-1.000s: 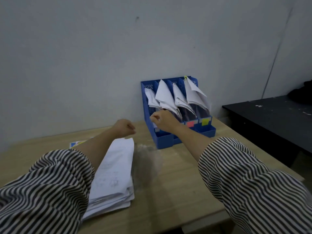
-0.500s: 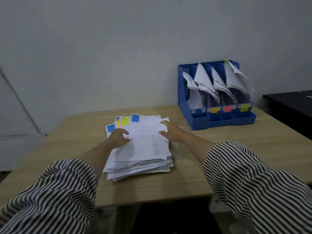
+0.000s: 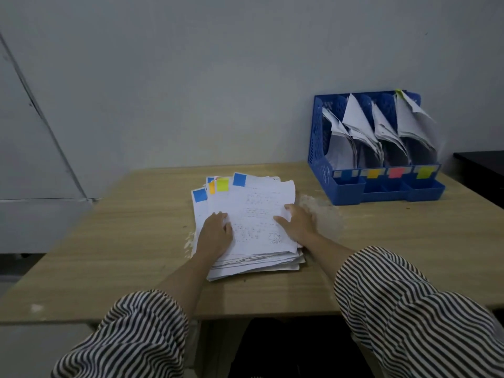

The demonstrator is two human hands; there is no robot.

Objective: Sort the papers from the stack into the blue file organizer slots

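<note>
A thick stack of white papers (image 3: 253, 214) lies on the wooden table, with blue, orange and yellow sticky tabs along its far edge. Its top sheet bears handwriting. My left hand (image 3: 215, 233) rests flat on the stack's left side, fingers spread. On the top sheet's right edge lies my right hand (image 3: 296, 223), thumb on the paper and fingers over the edge. The blue file organizer (image 3: 317, 137) stands at the back right against the wall. Its four slots hold leaning papers and carry blue, orange, red and yellow labels in front.
The wooden table (image 3: 122, 241) runs up to the grey wall. A whitish worn patch (image 3: 324, 214) marks it between stack and organizer. A dark table (image 3: 482, 165) adjoins at the far right. Striped sleeves cover both forearms.
My right hand has come back from the organizer to the stack. Both hands have settled on the top sheet, and my view has swung left and pulled back.
</note>
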